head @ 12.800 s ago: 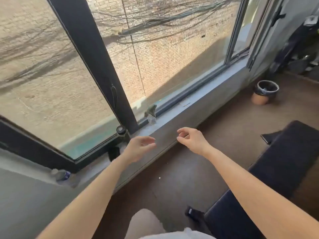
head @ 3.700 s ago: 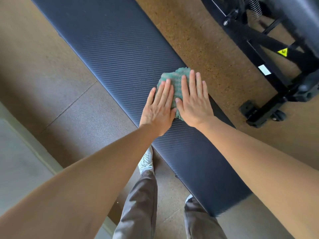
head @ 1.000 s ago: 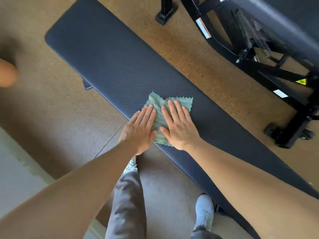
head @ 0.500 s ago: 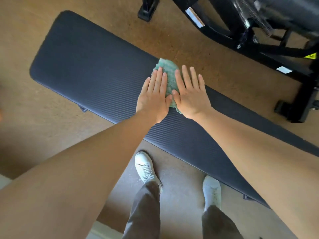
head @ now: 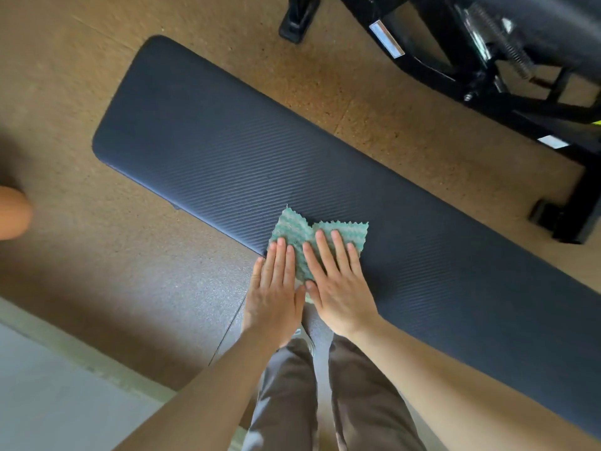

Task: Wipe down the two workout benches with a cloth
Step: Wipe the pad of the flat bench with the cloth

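Observation:
A long dark ribbed workout bench (head: pixel 227 151) runs from upper left to lower right across the cork floor. A green zigzag-edged cloth (head: pixel 294 231) lies at the bench's near edge. My left hand (head: pixel 274 294) and my right hand (head: pixel 338 281) lie side by side, fingers straight, pressing flat on the cloth. The cloth's near part is hidden under my palms. A second bench's black frame (head: pixel 455 76) stands at the upper right.
The black frame's foot (head: pixel 297 19) stands just beyond the bench's far side, and another foot (head: pixel 566 222) at the right. An orange rounded object (head: pixel 13 216) shows at the left edge. My legs in grey trousers (head: pixel 325 402) stand against the bench's near side. A pale ledge (head: pixel 48 385) runs bottom left.
Both hands have slid the cloth from the bench's far edge back to its near edge. The cloth now lies more spread out ahead of my fingers.

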